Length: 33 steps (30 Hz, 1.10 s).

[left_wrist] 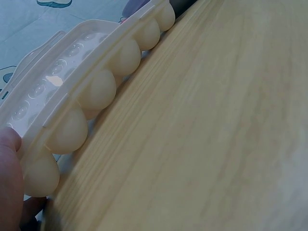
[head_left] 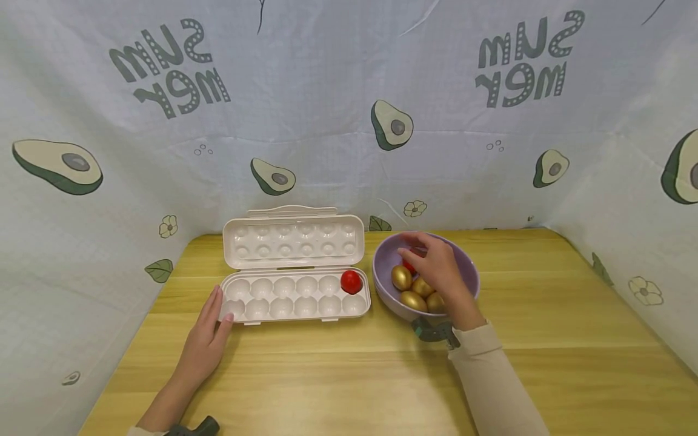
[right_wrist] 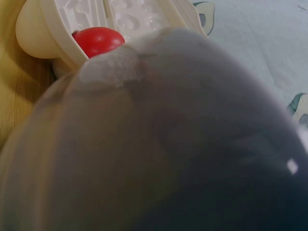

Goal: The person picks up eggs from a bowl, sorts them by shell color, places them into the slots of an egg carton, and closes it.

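Tabletop, right hand partly hiding red object

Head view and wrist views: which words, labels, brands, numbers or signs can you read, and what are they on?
"sum mer", mirrored, over two lines: left print on the cloth.
"sum mer", mirrored likewise: right print, same cloth.
No lettering visible on the egg box, bowl or golden eggs.

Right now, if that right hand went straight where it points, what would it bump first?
Probably the red round thing, just under the right hand in the purple bowl; the two may be touching, but depth is hard to tell.
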Available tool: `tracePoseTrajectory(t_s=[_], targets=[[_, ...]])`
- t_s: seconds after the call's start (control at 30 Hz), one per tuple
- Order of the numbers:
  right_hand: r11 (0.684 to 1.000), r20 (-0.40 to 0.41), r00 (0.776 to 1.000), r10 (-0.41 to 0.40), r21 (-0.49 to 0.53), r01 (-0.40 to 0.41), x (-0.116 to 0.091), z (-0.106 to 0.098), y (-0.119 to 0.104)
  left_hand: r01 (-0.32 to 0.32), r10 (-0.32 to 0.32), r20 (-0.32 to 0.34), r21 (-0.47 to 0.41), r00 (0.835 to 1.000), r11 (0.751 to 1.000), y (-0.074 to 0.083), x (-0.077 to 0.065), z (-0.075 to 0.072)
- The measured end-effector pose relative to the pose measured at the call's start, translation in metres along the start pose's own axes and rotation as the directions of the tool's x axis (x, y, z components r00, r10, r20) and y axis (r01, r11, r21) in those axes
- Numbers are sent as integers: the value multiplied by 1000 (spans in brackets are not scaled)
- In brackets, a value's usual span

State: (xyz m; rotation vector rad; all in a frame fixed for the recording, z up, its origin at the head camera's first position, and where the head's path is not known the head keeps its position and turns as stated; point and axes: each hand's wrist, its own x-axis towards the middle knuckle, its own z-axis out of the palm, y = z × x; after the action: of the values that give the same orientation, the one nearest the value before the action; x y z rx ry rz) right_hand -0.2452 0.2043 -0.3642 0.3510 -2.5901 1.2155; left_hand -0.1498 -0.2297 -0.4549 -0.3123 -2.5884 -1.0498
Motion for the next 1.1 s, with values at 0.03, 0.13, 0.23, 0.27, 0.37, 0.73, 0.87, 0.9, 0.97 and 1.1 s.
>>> tracePoseTrajectory(t_s=[0.03, 0.13, 0.23, 0.27, 0.37, 0.73, 0.87, 0.9, 0.97, 1.1], targets=[[1000, -4, 1000, -1, -9, 1, 0, 0, 1, 0, 0, 0, 1, 1000, 1000, 0, 0, 0], [1000, -15, 1000, -4, -21, 4, 0, -1, 2, 2, -2, 0, 0, 1000, 1000, 0, 0, 0], [1000, -10, 1000, -1, -28, 1, -1, -1, 2, 1, -1, -2, 1, 1000, 1000, -1, 0, 1], [999, -7, 1000, 2, -33, -2, -1, -1, 3, 1, -1, -1, 0, 1000, 1000, -1, 0, 1], [998, 5, 1000, 16, -61, -15, -1, -1, 3, 1, -1, 1, 0, 1000, 1000, -1, 0, 1], [977, 56, 990, 132, -174, -120, 0, 1, 8, -4, 4, -1, 0, 1000, 1000, -2, 2, 1], [966, 54, 988, 141, -227, -126, 0, 2, 9, -6, 6, -1, -4, 1000, 1000, -2, 2, 1], [963, 55, 988, 144, -237, -127, 0, 2, 10, -8, 8, -1, -2, 1000, 1000, -2, 2, 0], [960, 59, 987, 147, -251, -128, 0, 3, 10, -11, 11, -4, -1, 1000, 1000, -2, 2, 0], [958, 73, 986, 152, -257, -128, 0, 4, 11, -13, 13, -6, 6, 1000, 1000, -2, 2, 0]])
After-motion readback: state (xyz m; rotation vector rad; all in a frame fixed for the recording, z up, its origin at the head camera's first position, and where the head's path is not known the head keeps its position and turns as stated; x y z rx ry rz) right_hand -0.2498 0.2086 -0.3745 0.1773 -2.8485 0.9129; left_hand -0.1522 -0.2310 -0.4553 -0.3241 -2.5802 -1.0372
